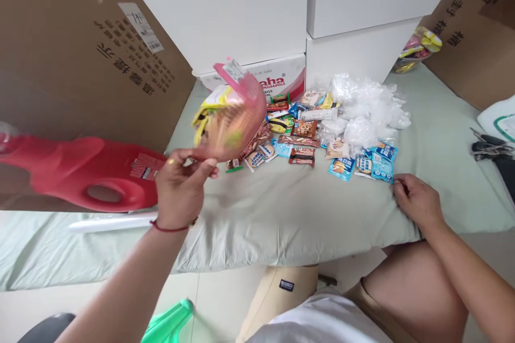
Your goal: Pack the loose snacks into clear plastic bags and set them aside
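My left hand (185, 182) is closed around the lower edge of a pink see-through plastic basket (254, 94), lifted over the cloth and tilted. Yellow and orange snack packets (221, 118) show in it, smeared by motion. Below and to the right of it lies a pile of small wrapped snacks (302, 128). My right hand (418, 201) rests on the cloth with curled fingers, its fingertips at the corner of a blue snack packet (382, 167). Another blue packet (341, 168) lies to the left of that one.
Crumpled clear plastic bags (370, 112) are heaped behind the snacks. White boxes (241, 5) stand at the back, cardboard boxes (80, 64) at the sides. A red jug (88, 169) lies at left. Keys (488, 147) and a filled snack container (418, 51) are at right.
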Demonstrator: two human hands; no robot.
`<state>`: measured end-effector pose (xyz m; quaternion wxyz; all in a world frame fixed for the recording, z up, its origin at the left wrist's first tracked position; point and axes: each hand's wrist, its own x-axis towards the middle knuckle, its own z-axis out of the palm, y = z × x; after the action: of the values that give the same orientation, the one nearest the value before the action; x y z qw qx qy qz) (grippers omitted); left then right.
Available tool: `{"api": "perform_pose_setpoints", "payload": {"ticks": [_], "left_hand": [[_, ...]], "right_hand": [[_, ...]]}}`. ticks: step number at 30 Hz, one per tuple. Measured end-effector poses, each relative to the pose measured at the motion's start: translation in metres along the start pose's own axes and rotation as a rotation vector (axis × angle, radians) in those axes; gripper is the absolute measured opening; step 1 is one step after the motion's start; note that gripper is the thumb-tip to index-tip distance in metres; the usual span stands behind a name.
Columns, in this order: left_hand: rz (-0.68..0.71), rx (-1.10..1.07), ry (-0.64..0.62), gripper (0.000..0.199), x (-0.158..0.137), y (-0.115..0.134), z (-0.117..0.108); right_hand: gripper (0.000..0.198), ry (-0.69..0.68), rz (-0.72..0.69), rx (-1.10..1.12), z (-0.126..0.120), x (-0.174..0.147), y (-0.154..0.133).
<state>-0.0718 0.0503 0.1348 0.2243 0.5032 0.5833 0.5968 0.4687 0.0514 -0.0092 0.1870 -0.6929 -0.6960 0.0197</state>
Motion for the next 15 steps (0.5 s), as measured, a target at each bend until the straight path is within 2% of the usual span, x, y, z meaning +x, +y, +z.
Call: {"api": "perform_pose_setpoints", "payload": {"ticks": [2,5,8,10,15], "left_hand": [[-0.176,-0.317,0.024,0.038,0.008,0.003,0.035],[-0.499,-0.713,0.058,0.021,0.023,-0.002,0.082],[-0.735,-1.011,0.034,0.028,0.025,-0.014,0.111],[-0.772,-1.138,0.028,0.035,0.020,-0.021,0.119],[-0.661,-1.307,0.034,0.041,0.004,-0.028,0.116]], "right_hand": [[0.035,0.013,-0.011,0.000,0.002,0.000,0.002],[0.033,0.046,-0.037,0.036,0.003,0.001,0.002],[0.031,0.059,-0.044,0.078,0.002,0.000,0.000],[0.030,0.061,-0.035,0.096,0.003,0.001,0.000],[0.027,0.062,-0.007,0.194,0.000,0.005,-0.001]]}}
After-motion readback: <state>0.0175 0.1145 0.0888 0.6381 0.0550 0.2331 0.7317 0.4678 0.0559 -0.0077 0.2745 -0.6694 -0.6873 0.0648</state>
